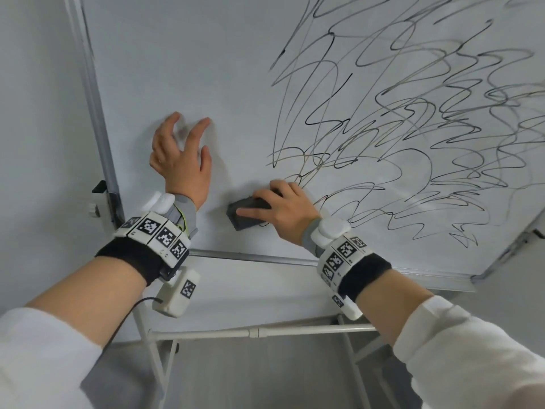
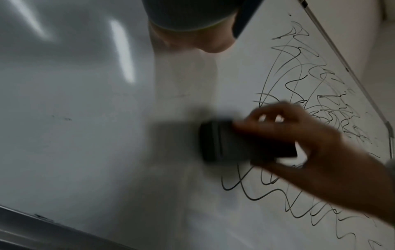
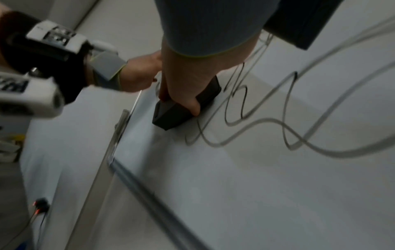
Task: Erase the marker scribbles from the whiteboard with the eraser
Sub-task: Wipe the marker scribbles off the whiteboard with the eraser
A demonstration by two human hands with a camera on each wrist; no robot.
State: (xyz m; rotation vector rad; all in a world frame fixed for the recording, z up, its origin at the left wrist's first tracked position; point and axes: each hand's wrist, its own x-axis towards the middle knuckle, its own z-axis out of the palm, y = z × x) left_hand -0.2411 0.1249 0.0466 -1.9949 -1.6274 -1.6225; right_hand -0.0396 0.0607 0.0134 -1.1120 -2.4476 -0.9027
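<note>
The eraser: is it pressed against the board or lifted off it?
Against the board. The eraser lies flat on the whiteboard under the right hand, at the scribbles' lower-left edge.

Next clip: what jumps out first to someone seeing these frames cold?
The tangle of black marker scribbles covering the right side of the whiteboard. At its lower-left edge the right hand grips a dark grey eraser against the board. The left hand rests spread fingertips on the bare left part.
</note>
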